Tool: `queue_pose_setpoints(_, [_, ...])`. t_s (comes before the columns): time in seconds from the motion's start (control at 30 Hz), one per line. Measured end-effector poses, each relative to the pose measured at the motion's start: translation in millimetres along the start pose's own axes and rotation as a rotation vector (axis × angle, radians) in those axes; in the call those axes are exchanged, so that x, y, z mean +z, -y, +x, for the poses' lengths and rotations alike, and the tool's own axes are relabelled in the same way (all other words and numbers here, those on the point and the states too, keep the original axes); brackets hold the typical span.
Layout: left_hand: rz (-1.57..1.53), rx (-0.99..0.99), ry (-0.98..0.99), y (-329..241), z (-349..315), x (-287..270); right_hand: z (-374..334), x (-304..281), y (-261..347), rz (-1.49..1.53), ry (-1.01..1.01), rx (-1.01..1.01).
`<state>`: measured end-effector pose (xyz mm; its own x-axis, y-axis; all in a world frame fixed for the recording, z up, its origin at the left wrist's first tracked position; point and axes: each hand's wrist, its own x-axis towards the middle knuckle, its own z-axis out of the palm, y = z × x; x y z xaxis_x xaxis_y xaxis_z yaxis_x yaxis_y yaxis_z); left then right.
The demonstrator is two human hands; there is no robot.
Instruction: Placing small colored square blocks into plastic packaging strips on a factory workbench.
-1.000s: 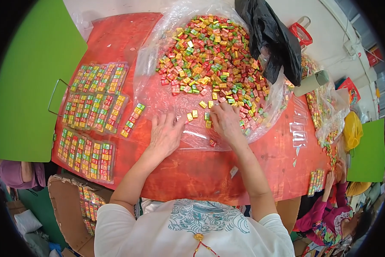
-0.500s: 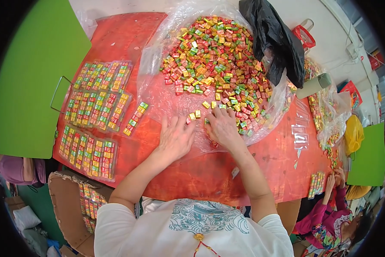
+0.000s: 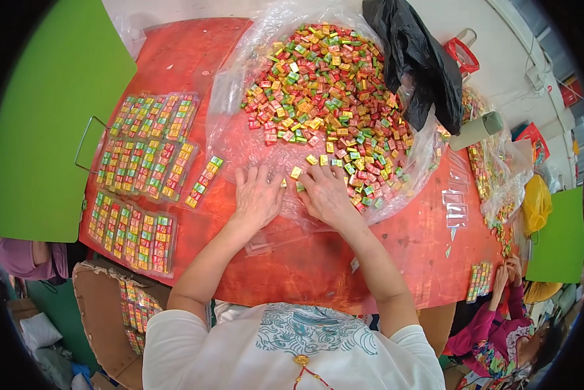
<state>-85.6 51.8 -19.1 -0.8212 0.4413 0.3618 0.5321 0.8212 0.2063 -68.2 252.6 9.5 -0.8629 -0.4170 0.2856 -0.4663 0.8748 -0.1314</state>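
Note:
On the plastic sheet at the table's middle, my left hand has its fingers bent, with a small yellow foil-wrapped block at its thumb side. My right hand is close beside it, fingers curled down, and a green wrapped block shows at its thumb. Between the two hands, a loose yellow block lies just beyond the fingertips. Farther off spreads a large heap of red, yellow and green wrapped blocks. Faint clear plastic strips lie under my wrists.
Filled clear strips stand in rows at the left, one strip apart. A black bag lies beyond the heap. Empty clear strips are at the right. A cardboard box stands lower left; another person works at far right.
Both hands have shifted slightly left and away from me. Fewer loose blocks show between them, and the clear strips under my wrists have come more into sight.

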Motion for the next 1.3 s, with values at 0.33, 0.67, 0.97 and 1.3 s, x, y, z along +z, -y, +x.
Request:
queue_pose_setpoints(0.33, [0.006, -0.027, 0.005, 3, -3, -1, 27, 19, 3, 0.135, -0.143, -0.018])
queue_pose_setpoints(0.67, [-0.019, -0.023, 0.023, 3, -3, -1, 24, 22, -18, -0.05, -0.145, -0.036])
queue_pose_setpoints(0.97, [-0.028, -0.028, 0.04, -4, 6, -3, 18, 25, 6, -0.069, -0.144, 0.155])
queue_pose_setpoints(1.3, [-0.005, 0.028, 0.013, -7, 14, 9, 20, 21, 4, -0.138, -0.202, 0.186])
